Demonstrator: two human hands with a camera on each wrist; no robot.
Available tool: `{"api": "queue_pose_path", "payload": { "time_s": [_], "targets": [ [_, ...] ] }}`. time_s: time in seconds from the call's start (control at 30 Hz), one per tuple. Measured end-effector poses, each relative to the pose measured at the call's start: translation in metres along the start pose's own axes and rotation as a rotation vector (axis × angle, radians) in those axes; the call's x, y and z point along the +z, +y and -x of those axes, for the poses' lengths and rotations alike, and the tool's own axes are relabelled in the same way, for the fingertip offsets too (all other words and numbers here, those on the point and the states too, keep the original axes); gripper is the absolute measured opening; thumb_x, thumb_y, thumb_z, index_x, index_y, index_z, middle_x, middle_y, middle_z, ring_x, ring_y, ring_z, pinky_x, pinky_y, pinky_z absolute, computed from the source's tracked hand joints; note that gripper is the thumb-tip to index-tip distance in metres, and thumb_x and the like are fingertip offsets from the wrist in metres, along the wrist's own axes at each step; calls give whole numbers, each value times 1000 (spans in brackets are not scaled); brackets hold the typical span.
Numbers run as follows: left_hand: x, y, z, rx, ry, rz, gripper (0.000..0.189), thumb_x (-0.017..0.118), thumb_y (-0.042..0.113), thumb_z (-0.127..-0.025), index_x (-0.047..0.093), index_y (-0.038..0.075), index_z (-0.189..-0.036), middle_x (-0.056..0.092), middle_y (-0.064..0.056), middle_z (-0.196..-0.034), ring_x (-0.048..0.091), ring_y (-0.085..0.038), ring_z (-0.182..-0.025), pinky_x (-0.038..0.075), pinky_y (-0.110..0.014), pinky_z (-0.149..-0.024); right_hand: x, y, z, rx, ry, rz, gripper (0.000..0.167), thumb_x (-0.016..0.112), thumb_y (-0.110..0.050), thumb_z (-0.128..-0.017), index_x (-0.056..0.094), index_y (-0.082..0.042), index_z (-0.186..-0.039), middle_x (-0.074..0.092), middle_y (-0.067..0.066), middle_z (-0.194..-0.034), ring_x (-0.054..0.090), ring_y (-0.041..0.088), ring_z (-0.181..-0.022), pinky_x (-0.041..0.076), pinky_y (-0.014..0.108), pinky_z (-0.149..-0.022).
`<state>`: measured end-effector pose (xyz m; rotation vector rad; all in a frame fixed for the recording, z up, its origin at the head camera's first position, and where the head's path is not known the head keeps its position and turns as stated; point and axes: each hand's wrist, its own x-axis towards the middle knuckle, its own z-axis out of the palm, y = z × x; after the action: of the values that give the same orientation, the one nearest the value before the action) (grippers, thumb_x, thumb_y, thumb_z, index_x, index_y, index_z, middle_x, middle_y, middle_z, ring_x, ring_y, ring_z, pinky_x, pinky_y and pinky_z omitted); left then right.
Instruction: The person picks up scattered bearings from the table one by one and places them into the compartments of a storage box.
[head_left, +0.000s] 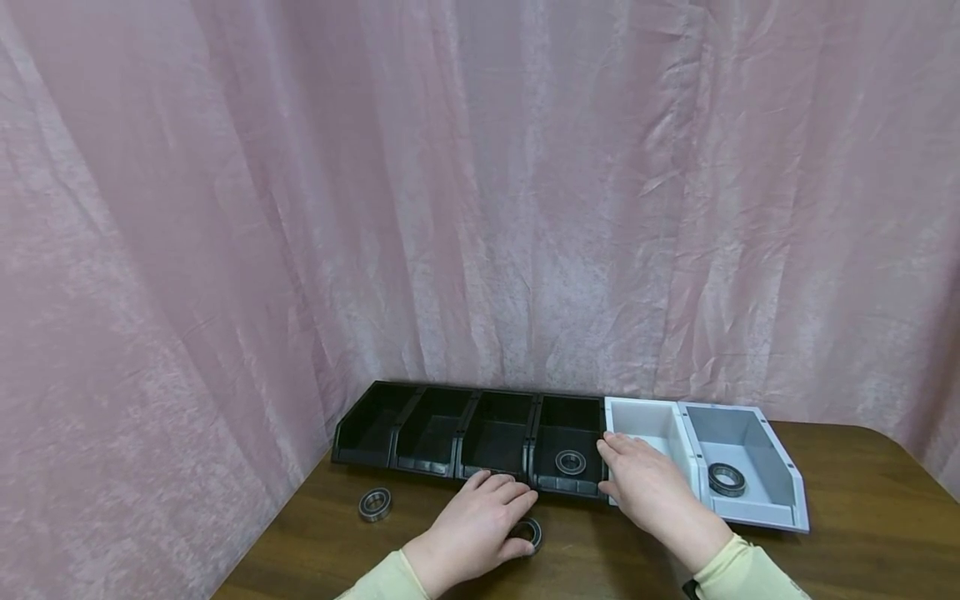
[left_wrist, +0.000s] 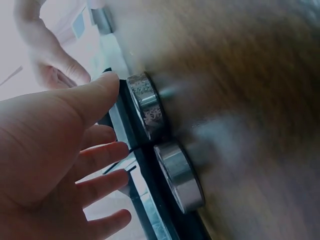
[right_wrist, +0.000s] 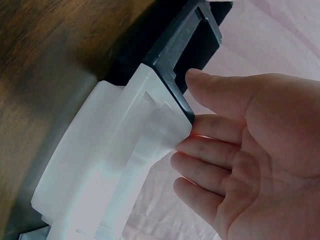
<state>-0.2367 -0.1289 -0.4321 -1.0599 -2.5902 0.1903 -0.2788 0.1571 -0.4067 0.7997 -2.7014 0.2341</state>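
My left hand (head_left: 480, 529) hovers low over the table, its fingers spread and holding nothing. Close to its thumb stands a ball bearing (head_left: 534, 533), partly covered by the hand. In the left wrist view, a nearer bearing (left_wrist: 180, 177) and another bearing (left_wrist: 147, 105) beside the thumb tip show their outer rims. My right hand (head_left: 648, 483) is over the white bin (head_left: 645, 404), with loosely extended fingers. In the right wrist view nothing lies in this hand (right_wrist: 240, 155); its fingertips are close to the border of the white bin (right_wrist: 115, 145) and a black bin (right_wrist: 165, 55).
Several black bins (head_left: 427, 463) stand in a row at the back, one with a bearing (head_left: 570, 462) inside. A grey bin (head_left: 789, 475) at the right holds another bearing (head_left: 727, 479). One bearing (head_left: 375, 504) lies on the wooden table (head_left: 315, 546). Pink curtains (head_left: 480, 208) hang behind.
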Motion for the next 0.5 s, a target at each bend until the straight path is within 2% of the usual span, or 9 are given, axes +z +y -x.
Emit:
{"api": "queue_pose_path", "payload": {
  "time_s": [0.27, 0.5],
  "targets": [
    [3, 3, 0, 29, 6, -18, 59, 78, 56, -100, 71, 17, -145, 71, 5, -140, 63, -18, -133, 53, -49, -111, 1, 1, 2, 0, 13, 8, 56, 90, -20, -92, 71, 10, -135, 69, 27, -143, 65, 44, -135, 49, 53, -116],
    [3, 5, 0, 30, -22, -22, 57, 79, 55, -100, 72, 19, -143, 72, 6, -138, 64, -18, -133, 53, -48, -111, 0, 0, 0, 9, -15, -5, 57, 88, -21, -93, 69, 10, -137, 67, 27, -144, 63, 43, -138, 48, 53, -118]
  ]
}}
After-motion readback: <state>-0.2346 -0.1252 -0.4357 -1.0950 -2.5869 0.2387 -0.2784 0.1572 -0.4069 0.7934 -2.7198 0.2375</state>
